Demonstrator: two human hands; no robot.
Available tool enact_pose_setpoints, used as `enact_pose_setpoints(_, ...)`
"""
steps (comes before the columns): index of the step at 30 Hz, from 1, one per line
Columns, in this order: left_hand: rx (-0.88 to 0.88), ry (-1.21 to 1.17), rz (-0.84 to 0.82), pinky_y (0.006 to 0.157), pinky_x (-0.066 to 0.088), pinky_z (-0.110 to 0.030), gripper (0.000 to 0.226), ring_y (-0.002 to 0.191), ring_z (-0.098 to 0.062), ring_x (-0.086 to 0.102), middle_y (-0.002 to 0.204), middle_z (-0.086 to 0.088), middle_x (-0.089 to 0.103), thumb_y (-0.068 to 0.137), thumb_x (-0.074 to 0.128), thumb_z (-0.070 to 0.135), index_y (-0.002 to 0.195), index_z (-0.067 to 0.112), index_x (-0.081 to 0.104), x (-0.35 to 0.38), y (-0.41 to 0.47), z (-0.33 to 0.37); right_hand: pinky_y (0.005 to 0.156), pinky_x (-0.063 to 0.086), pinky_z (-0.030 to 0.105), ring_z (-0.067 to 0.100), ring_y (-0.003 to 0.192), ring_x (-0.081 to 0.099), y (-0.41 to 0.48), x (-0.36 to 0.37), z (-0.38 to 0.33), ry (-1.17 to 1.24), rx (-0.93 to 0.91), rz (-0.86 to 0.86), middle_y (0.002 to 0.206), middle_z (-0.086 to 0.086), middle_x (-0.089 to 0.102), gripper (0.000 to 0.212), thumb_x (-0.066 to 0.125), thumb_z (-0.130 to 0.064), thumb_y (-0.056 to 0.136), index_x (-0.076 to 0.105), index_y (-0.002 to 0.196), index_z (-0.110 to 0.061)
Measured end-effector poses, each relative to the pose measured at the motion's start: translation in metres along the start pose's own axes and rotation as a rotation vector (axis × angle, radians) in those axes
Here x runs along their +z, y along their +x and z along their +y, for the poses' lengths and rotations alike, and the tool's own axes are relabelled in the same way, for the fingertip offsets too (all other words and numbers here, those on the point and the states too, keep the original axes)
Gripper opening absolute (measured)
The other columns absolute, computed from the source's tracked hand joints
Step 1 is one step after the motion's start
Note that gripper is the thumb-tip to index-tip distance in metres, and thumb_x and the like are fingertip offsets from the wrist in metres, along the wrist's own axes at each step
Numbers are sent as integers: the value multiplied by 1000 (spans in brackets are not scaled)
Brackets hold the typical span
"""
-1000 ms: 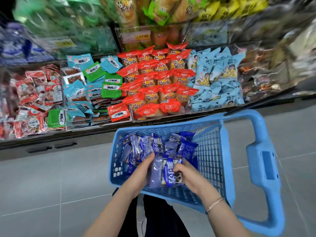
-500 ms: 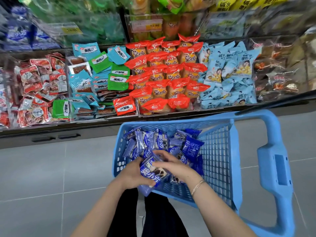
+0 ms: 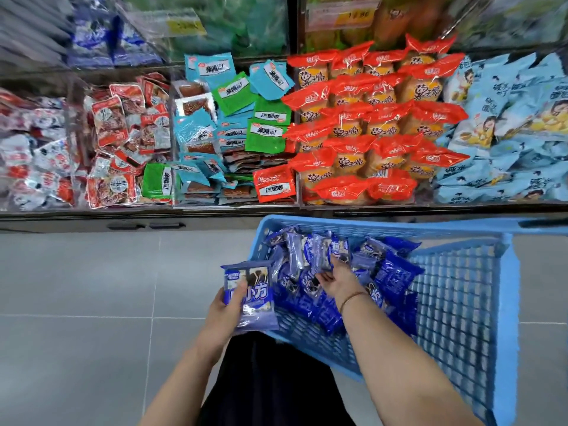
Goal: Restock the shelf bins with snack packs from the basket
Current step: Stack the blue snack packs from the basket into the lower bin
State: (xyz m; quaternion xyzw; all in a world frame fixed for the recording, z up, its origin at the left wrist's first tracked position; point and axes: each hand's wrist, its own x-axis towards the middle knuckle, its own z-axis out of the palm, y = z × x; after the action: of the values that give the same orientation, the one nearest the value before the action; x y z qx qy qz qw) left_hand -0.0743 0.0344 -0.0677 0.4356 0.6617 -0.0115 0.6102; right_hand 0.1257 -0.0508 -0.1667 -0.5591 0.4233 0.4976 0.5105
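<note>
My left hand [image 3: 221,312] holds stacked blue plastic snack packs [image 3: 249,295] for shelving; right hand [image 3: 336,279] reaches into the blue lattice basket [image 3: 455,302], fingers' grip unclear

Glossy film snack packs [image 3: 310,265], blue plastic lattice basket [image 3: 455,302], matt grey floor tiles [image 3: 92,287]
</note>
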Motion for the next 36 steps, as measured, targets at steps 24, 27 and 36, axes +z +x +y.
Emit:
enact_pose_setpoints(24, -65, -239, -99, 58, 54, -25, 40, 75, -20, 72, 89, -7, 75, 75, 77, 19, 108, 10, 56, 32, 7, -1, 79, 53, 32, 19, 83, 59, -40, -32, 27, -343, -158, -131, 95, 8, 59, 22, 56, -22, 94, 57, 109, -6)
enact_pose_setpoints(27, -68, -290, -43, 63, 54, -28, 45, 80, -23, 72, 98, -13, 73, 73, 76, 22, 111, 8, 56, 14, 16, -9, 85, 51, 33, 20, 79, 57, -11, -22, 23, -246, 5, -8, 90, 11, 57, 18, 54, -19, 95, 57, 103, -3)
enact_pose_setpoints(36, -47, -421, -7, 62, 55, -24, 32, 77, -18, 72, 93, -8, 75, 80, 69, 20, 109, 11, 60, -17, 14, -27, 49, 49, 16, 10, 54, 45, 8, 16, 20, -204, -29, 63, 65, 1, 49, 10, 69, -22, 84, 62, 81, -15)
